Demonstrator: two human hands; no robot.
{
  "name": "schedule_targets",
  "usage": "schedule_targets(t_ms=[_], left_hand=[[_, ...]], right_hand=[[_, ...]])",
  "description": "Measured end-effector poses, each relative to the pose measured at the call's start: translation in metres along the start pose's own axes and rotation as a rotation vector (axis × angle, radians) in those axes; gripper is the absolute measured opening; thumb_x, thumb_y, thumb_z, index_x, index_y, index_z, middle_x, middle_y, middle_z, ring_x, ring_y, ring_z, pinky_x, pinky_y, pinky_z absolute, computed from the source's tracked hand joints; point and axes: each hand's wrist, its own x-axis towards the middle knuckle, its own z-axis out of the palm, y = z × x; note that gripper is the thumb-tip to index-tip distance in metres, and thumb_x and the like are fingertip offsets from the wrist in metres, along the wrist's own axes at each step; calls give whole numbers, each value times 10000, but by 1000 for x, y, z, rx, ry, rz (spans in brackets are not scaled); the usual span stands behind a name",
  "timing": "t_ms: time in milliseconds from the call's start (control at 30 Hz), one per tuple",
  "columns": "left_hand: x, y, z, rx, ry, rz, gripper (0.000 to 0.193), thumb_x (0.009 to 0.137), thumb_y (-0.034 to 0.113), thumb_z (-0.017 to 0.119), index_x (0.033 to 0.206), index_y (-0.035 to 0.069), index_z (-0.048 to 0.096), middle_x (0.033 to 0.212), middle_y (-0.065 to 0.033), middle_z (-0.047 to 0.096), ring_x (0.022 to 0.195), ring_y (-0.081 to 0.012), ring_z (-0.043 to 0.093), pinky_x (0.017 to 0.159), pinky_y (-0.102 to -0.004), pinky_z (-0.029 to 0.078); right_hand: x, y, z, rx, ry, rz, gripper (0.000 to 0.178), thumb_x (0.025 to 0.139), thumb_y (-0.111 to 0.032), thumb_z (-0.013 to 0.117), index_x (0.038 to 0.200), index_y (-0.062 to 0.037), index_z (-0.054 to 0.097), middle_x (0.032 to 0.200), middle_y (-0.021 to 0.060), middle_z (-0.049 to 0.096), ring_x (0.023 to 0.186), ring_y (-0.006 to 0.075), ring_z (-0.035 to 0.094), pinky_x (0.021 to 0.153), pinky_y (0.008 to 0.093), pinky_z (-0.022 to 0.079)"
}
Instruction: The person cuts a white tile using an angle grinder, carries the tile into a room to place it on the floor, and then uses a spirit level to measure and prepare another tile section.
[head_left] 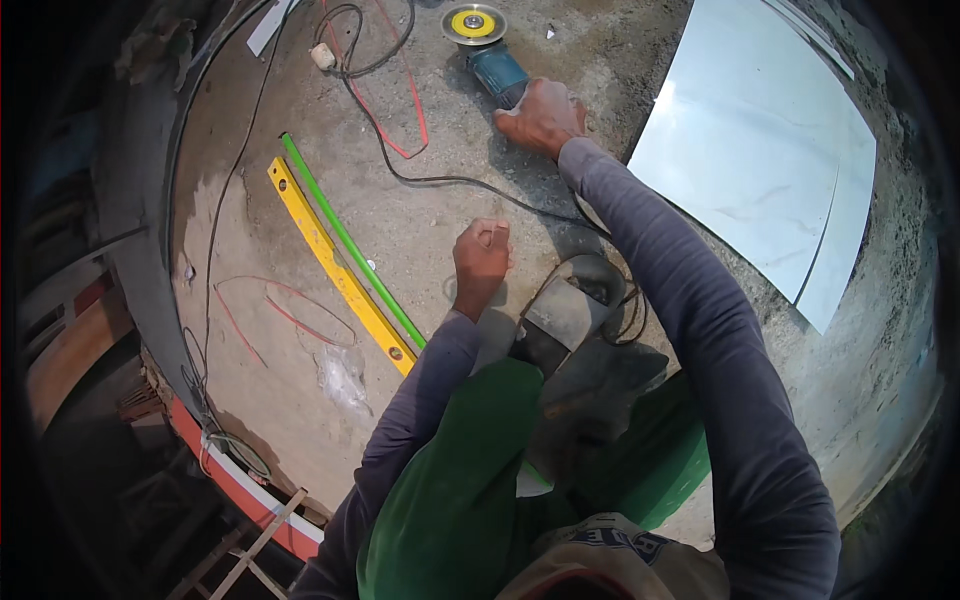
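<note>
My right hand (548, 118) is closed around the rear of a teal angle grinder (497, 72). The grinder lies on the concrete at the top middle, its disc (474, 24) with the yellow centre pointing away from me. In the middle, my left hand (482, 262) is held with its fingers curled together. What they hold, if anything, I cannot make out. Left of that hand lie a yellow spirit level (338, 262) and a thin green strip (352, 245), side by side on a slant.
Large glossy white tiles or panels (745, 140) lie at the right. A dark cable (470, 181) crosses the concrete (420, 225). Red cord (420, 110) lies at the top, and crumpled clear plastic (345, 380) at the lower left. A grey block-like object (567, 312) sits near my feet.
</note>
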Motion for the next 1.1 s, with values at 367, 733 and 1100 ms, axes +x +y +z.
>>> schedule_targets(t_ms=[367,733,1100], left_hand=[[-55,15,9,635,-575,51,662,915,520,693,528,3,547,490,-152,477,468,-279,510,550,-441,433],[-47,2,30,834,-605,184,556,960,466,611,638,22,702,556,-135,619,535,-256,642,613,-391,511],[-36,168,112,362,-1040,-113,311,1017,332,646,993,31,717,785,-30,673,649,-80,602,601,-245,447]], right_hand=[[35,-18,15,-205,-63,15,777,817,-558,665,1325,25,593,1309,225,620,1281,336,580,1017,488,495],[-226,104,-119,-8,-168,-130,583,853,-386,727,1231,51,647,1139,240,666,1067,387,669,953,455,522],[-396,292,-204,712,696,701,506,933,-433,718,1099,43,679,981,121,708,918,201,693,826,342,572]])
